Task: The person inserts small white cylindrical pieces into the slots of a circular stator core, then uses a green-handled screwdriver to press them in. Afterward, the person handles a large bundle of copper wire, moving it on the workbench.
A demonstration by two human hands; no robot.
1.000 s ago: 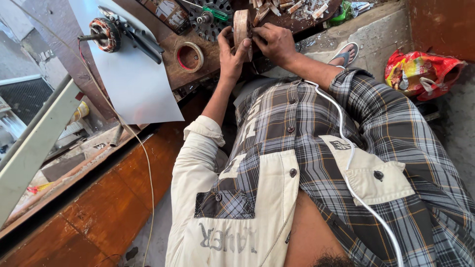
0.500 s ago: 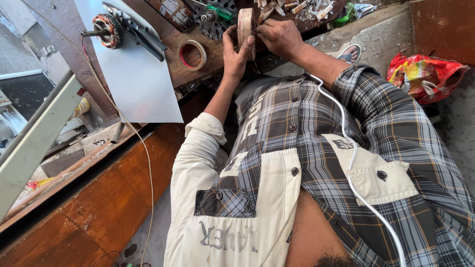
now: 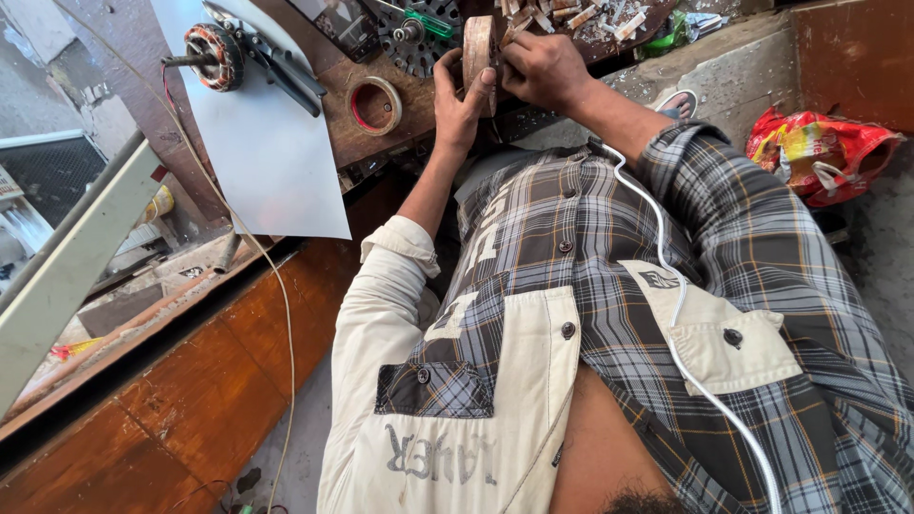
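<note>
A round, ring-shaped motor part [image 3: 479,49], brownish with a worn rim, stands on edge at the near side of the brown worktop [image 3: 381,133], held between both hands. The left hand [image 3: 459,100] grasps it from the near-left side, thumb up against its face and fingers wrapped behind. The right hand [image 3: 543,67] is clenched on its right side, fingertips pressed to the rim. Just beyond the part lies a heap of small pale wood or paper scraps [image 3: 586,14]. A dark slotted metal disc [image 3: 419,43] sits directly left of the left hand, with a green-handled screwdriver [image 3: 428,21] lying across it. Further left a roll of tape [image 3: 373,103] with a red inner edge lies flat on the worktop. A grey sheet [image 3: 257,143] overhangs the worktop's left end and carries a copper-wound rotor [image 3: 211,55] on a shaft and dark pliers [image 3: 281,71]. A white cable [image 3: 666,286] runs down the person's plaid shirt. A red and yellow plastic bag [image 3: 819,152] lies on the floor at the right, well apart.
</note>
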